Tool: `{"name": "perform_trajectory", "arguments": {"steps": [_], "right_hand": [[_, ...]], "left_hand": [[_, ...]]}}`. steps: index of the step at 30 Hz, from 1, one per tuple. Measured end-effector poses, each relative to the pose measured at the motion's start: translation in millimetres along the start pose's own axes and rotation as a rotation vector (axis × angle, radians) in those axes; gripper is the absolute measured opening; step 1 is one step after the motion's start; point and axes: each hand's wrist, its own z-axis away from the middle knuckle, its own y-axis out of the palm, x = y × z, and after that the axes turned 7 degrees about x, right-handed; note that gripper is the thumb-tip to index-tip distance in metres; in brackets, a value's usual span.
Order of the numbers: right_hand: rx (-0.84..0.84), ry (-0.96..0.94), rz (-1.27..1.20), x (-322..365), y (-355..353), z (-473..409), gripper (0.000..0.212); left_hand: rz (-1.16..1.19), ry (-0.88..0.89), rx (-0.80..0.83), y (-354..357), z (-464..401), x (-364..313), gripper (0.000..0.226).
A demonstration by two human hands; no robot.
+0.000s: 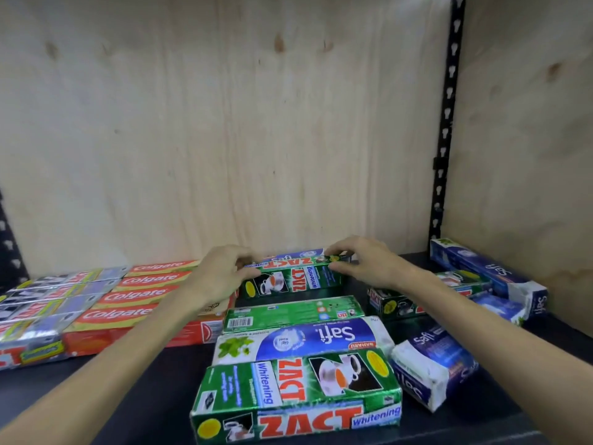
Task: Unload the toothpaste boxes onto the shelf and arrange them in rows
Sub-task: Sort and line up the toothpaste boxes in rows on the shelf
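Now both hands (288,268) grip the Zact box (295,277).

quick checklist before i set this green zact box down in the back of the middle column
1. Both hands hold the box: ok. Left hand and right hand pinch the ends of the green Zact box.
2. Box level: ok, it sits roughly parallel to the plywood back wall.
3. What lies under it: cannot tell; a Safi box shows just behind.
4. Middle column squared: not ok, the front Zact box lies skewed.
5. Right side tidy: not ok, loose Safi boxes lie at angles.
6. Colgate row: ok, lined up.
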Motion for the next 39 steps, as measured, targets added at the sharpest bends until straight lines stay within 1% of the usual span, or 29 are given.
{"name": "perform_trajectory", "arguments": {"steps": [3,5,8,10,12,14,15,16,18,19,20,23,25,28,30,32,35,39], "right_hand": [[-0.039,-0.034,-0.066,-7,3,-5,0.024],[-0.024,-0.044,-0.067,-11,-2,-6,0.022],[0.086,-0.053,-0.131,-14,-16,1,0.016],[0.174,-0.038,-0.181,-19,-25,8,0.017],[0.257,-0.018,-0.153,-21,-32,14,0.018],[0.318,0.008,-0.128,-21,-34,16,0.019],[0.303,0.020,-0.120,-21,-34,15,0.020],[0.237,0.027,-0.100,-21,-34,13,0.021],[0.027,0.057,-0.052,-25,-30,5,0.018],[-0.045,0.074,-0.061,-27,-28,0,0.018],[-0.069,0.091,-0.080,-29,-26,-5,0.023],[-0.022,0.130,-0.087,-30,-16,-20,0.047],[-0.023,0.117,-0.069,-28,-9,-28,0.052],[-0.051,0.101,-0.034,-27,-3,-35,0.048],[-0.047,0.093,-0.028,-25,-2,-38,0.046],[-0.034,0.082,-0.021,-21,-1,-41,0.042],[-0.034,0.068,0.000,-14,3,-46,0.040],[-0.029,0.069,-0.060,-13,4,-41,0.038]], "left_hand": [[0.040,0.060,-0.034,2,-2,7,0.022],[0.047,0.081,-0.024,1,-2,7,0.018],[0.011,0.097,0.031,-2,-2,0,0.018],[-0.030,0.081,0.112,-4,-2,-5,0.022],[-0.076,0.061,0.176,-5,-3,-5,0.026],[-0.113,0.046,0.165,-5,-4,1,0.025],[-0.125,0.038,0.132,-5,-5,5,0.023],[-0.129,0.033,0.084,-5,-7,8,0.019],[-0.111,0.037,-0.025,-7,-12,16,0.010],[-0.103,0.040,-0.061,-8,-15,19,0.006],[-0.100,0.036,-0.075,-9,-18,21,0.007],[-0.081,-0.008,-0.029,-6,-30,25,0.020],[-0.070,-0.035,-0.013,-2,-37,23,0.031],[-0.035,-0.059,-0.014,1,-44,25,0.039],[0.003,-0.077,-0.020,1,-46,29,0.042],[-0.007,-0.091,-0.039,3,-49,34,0.044],[-0.049,-0.104,-0.072,3,-51,36,0.042],[-0.094,-0.108,-0.061,5,-53,36,0.039]]}}
